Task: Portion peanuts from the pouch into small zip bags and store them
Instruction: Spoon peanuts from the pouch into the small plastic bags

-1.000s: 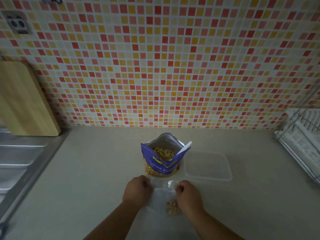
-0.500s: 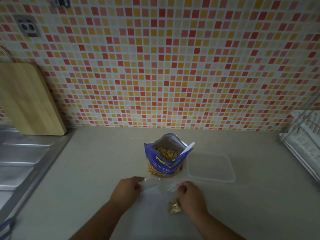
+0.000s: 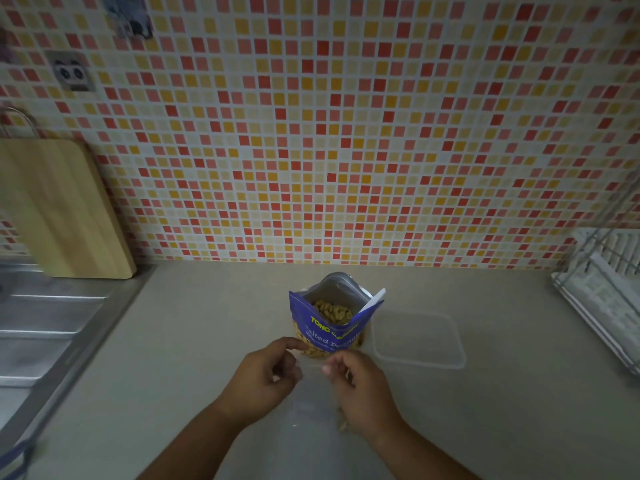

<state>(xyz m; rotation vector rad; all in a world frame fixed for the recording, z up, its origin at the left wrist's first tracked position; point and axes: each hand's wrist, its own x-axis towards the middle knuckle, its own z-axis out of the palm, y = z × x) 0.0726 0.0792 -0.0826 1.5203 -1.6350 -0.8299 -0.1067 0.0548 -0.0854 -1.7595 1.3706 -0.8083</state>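
Observation:
A blue peanut pouch (image 3: 332,323) stands open on the beige counter, peanuts showing inside and a white scoop handle (image 3: 374,299) sticking out at its right. Just in front of it lies a clear zip bag (image 3: 311,407). My left hand (image 3: 263,379) and my right hand (image 3: 363,386) pinch the bag's top edge from either side, fingertips close together. A few peanuts (image 3: 343,424) show inside the bag below my right hand; most of them are hidden by it.
A clear plastic container (image 3: 419,341) lies right of the pouch. A wire dish rack (image 3: 602,292) stands at the far right. A wooden cutting board (image 3: 59,209) leans on the tiled wall at left, above a steel sink drainboard (image 3: 52,323).
My hands have drawn closer together along the bag's top edge, the left one moving right. The view has tilted up slightly.

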